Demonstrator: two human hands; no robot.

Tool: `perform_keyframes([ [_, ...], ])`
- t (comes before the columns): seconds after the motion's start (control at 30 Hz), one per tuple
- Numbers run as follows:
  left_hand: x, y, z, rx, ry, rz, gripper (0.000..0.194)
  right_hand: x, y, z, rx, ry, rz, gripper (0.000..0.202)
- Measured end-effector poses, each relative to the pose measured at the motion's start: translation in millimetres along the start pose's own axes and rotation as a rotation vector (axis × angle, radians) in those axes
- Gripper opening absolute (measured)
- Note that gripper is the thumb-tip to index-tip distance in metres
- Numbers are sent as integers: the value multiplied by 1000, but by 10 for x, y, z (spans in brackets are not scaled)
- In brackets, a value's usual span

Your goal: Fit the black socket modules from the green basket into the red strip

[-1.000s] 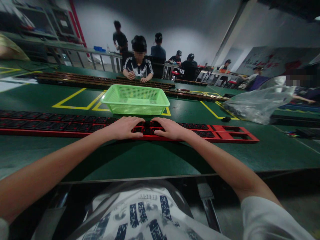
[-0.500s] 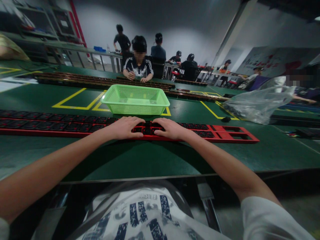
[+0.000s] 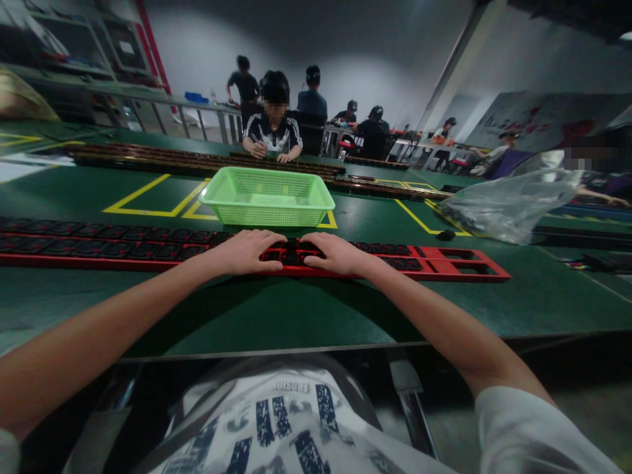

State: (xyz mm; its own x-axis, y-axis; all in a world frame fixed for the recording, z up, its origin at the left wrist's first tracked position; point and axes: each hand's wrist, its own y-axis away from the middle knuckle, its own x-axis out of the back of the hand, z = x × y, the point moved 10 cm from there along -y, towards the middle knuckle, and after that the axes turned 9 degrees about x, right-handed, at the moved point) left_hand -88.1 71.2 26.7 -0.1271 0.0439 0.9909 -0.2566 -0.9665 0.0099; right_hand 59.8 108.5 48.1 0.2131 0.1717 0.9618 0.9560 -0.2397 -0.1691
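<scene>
A long red strip (image 3: 474, 264) lies across the green table in front of me, with black, socket-like pieces (image 3: 128, 249) set along it in two rows. My left hand (image 3: 251, 252) rests over its middle part, fingers stretched towards the right and thumb apart near the front edge. Facing it, my right hand (image 3: 336, 254) lies on the same strip, thumb and fingers apart. Between the two hands a small stretch of red and black shows. Both palms hide the pieces under them. Nothing lifted shows in either hand.
Just behind the strip stands a light green perforated basket (image 3: 274, 214). A clear plastic bag (image 3: 508, 204) lies at the right, by a small black piece (image 3: 447, 235). Long brownish rails (image 3: 197, 158) lie farther back, where a person (image 3: 274, 128) sits opposite. Several people are behind.
Both my hands stay in the same place on the strip. Far back, the standing person has leaned slightly.
</scene>
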Motion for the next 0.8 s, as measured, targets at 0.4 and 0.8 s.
perform_keyframes([
  [0.4,10,11,16,-8,11,16,83,-60,1,-5,56,62,-63,62],
  [0.8,10,14,20,-5,-3,19,83,-51,-9,-17,68,67,-50,58],
])
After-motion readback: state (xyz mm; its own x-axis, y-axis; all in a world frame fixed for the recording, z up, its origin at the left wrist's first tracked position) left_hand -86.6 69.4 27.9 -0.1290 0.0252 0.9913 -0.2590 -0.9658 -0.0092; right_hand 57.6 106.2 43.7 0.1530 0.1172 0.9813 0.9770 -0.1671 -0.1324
